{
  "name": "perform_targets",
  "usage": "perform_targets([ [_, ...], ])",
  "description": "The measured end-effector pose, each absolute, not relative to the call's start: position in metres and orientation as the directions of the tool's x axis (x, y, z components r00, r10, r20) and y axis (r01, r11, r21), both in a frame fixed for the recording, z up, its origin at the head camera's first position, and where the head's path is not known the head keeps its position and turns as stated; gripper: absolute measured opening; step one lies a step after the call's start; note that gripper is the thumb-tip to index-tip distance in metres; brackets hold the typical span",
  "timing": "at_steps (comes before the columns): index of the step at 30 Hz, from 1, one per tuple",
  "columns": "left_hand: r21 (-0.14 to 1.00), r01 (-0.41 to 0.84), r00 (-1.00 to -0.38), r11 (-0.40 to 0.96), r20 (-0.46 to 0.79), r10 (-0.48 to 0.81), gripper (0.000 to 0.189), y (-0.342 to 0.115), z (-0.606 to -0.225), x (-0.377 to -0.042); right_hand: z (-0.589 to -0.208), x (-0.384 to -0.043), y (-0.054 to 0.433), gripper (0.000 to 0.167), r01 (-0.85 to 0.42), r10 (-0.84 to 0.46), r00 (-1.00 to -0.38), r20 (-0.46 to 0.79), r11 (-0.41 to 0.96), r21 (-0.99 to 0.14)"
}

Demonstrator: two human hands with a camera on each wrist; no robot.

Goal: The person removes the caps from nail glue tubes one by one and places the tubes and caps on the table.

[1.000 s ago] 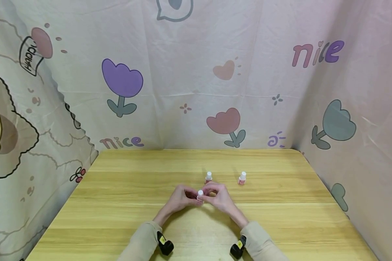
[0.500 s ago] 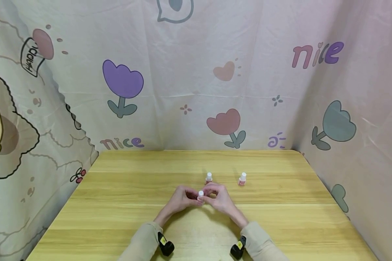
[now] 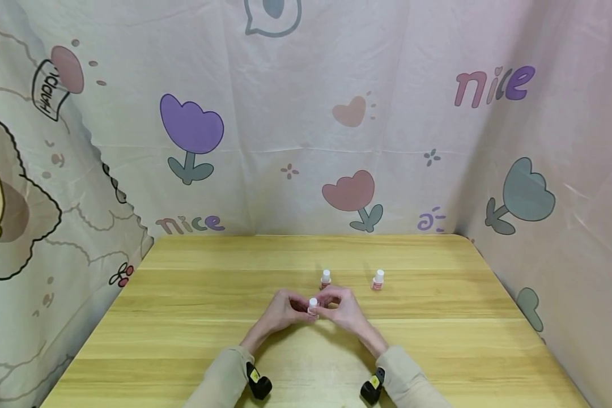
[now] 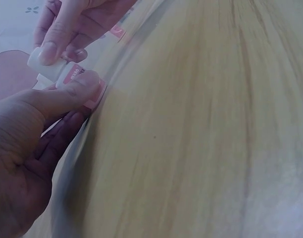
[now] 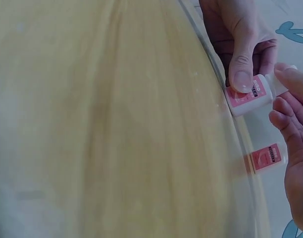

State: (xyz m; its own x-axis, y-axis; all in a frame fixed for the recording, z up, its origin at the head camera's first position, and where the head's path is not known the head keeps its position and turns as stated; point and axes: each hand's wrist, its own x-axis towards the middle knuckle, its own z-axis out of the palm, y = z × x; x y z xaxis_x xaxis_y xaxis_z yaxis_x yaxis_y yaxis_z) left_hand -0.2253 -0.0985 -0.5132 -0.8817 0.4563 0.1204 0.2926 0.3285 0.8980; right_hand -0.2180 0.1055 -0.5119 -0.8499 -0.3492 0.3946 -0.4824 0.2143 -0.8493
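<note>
From my remote seat I start at the left hand (image 3: 284, 309), its thumb and fingers pinching the body of a small pink-labelled bottle (image 5: 246, 105). That bottle is upright between both hands, near the middle of the wooden table (image 3: 183, 340); I can't tell whether its base touches the wood. Just behind, a second bottle (image 3: 326, 276) is partly hidden by the right hand (image 3: 344, 310), which pinches the white cap (image 4: 51, 71) between thumb and fingers. I judge the step in hand to be working that cap; the next move calls for a firm left hold against any twist. Farther right, a third bottle (image 3: 378, 280) stands apart, untouched.
</note>
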Motion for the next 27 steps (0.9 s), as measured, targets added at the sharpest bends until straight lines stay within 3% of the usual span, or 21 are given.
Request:
perform_targets([
  [6,0.888,0.318,-0.879,0.332,0.145,0.454,0.015,-0.097,-0.514,-0.225,-0.489,-0.207,0.104,0.019,-0.418,-0.34,-0.879,0.333,0.214,-0.883],
  [13,0.887,0.321,-0.875,0.331,0.144,0.462,0.016,-0.096,-0.515,-0.226,-0.478,-0.201,0.103,0.014,-0.525,-0.359,-0.82,0.447,0.159,-0.836],
  [27,0.879,0.327,-0.872,0.347,0.139,0.469,0.015,-0.098,-0.513,-0.226,-0.482,-0.203,0.103,0.014,-0.581,-0.377,-0.783,0.495,0.159,-0.798],
])
